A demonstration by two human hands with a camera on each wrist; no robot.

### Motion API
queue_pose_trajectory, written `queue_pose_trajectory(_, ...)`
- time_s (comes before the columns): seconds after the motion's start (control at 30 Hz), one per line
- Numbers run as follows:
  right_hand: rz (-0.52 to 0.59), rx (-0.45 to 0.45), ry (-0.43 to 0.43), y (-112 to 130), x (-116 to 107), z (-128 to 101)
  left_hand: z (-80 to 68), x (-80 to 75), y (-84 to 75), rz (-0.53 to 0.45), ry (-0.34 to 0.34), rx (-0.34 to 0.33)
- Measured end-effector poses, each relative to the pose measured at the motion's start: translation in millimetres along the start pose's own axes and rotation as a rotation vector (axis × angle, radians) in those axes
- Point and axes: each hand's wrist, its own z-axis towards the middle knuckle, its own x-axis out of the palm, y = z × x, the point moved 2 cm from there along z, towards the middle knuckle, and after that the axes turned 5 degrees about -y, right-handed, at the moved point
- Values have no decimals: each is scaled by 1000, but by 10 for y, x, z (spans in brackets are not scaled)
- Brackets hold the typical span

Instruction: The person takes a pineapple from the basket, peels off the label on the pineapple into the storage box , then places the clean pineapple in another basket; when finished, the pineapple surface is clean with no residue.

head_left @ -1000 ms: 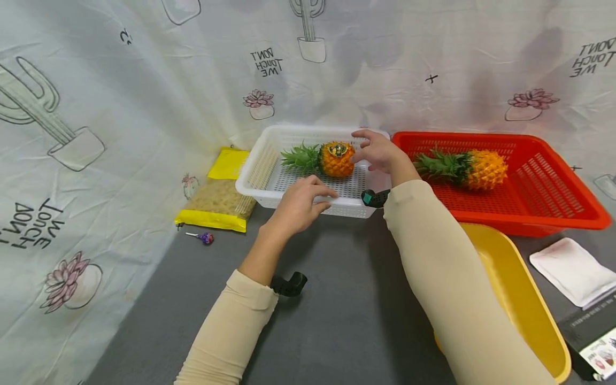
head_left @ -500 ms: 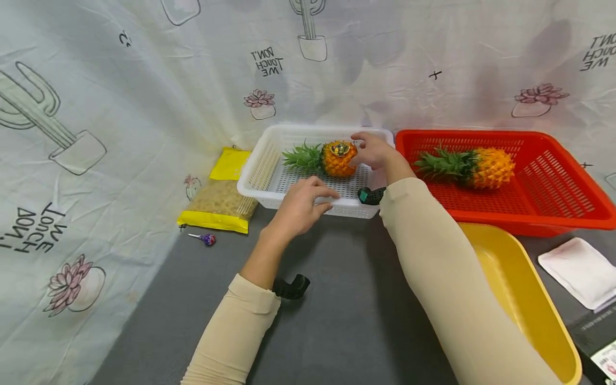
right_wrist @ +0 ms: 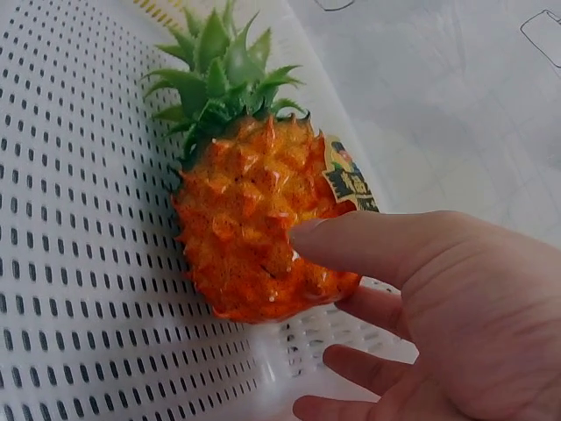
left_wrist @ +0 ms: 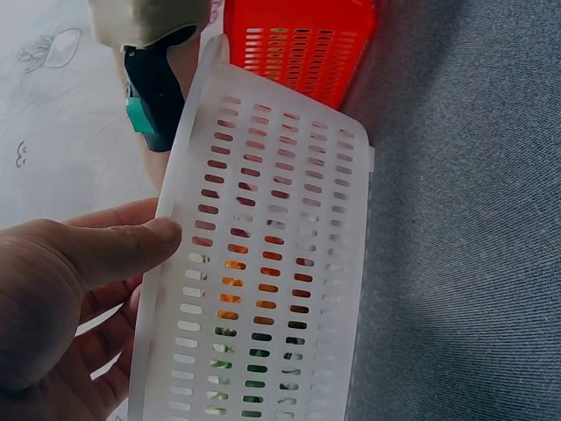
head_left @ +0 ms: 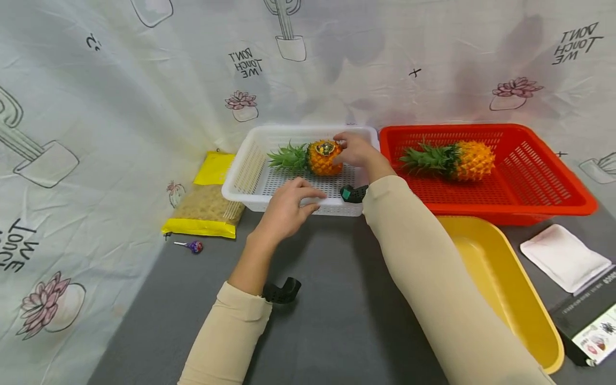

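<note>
A small orange pineapple (head_left: 324, 158) with a green crown and a dark label lies on its side in the white plastic basket (head_left: 262, 199). My right hand (head_left: 360, 151) is at its blunt end, fingers spread. In the right wrist view the thumb (right_wrist: 351, 247) overlaps the fruit's skin, and the forefinger passes partly behind its lower edge. My left hand (head_left: 287, 208) is at the basket's front rim. The left wrist view has its thumb (left_wrist: 131, 250) outside the rim and its fingers on the inner side, their tips hidden by the wall.
A red basket (head_left: 522, 207) holding another pineapple (head_left: 474, 160) stands to the right. In front of it are a yellow tray (head_left: 491, 267), a white packet (head_left: 563, 255) and a black box (head_left: 589, 315). A yellow-ended bag (head_left: 204, 208) and a lollipop (head_left: 194, 246) lie left.
The head view has shifted, so everything sits further left. My right hand has edged slightly over the pineapple's end. The pineapple stays put in the white basket, and my left hand keeps its place.
</note>
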Motion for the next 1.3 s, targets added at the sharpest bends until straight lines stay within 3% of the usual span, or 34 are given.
queue_pose_trajectory(0.57, -10, 51, -17, -11, 62, 42, -14, 20, 23, -8, -9, -12)
queue_pose_trajectory(1.07, 179, 41, -30, -41, 69, 34, -12, 33, 31, -13, 5, -6)
queue_pose_trajectory(1.3, 185, 24, -58, -18, 78, 33, -13, 25, 48, -18, 14, -10)
